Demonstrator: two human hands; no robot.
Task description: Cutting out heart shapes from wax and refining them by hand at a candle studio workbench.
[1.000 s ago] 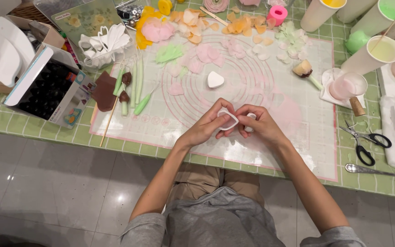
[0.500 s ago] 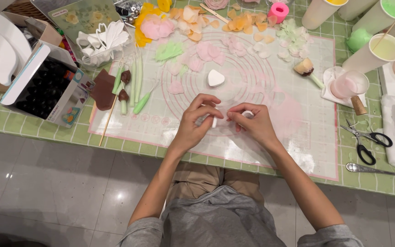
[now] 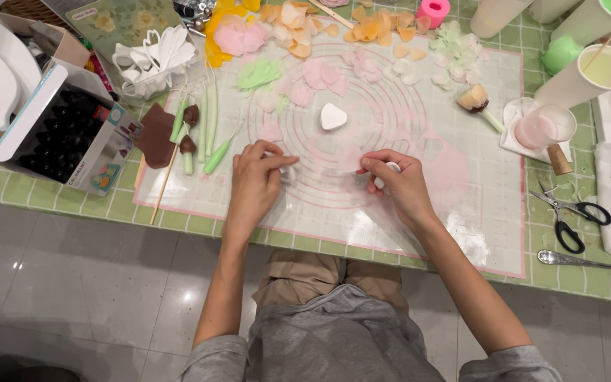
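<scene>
Left hand (image 3: 257, 178) pinches a small white piece; right hand (image 3: 396, 182) grips another, both resting on the translucent mat (image 3: 461, 212) over green-tiled table (image 3: 574, 279).

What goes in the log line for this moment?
left hand: on mat | right hand: pinching small white piece | white heart cutter: untouched

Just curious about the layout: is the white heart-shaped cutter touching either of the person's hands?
Apart. The head view shows the white heart-shaped cutter lying alone on the mat, above both hands.
</scene>
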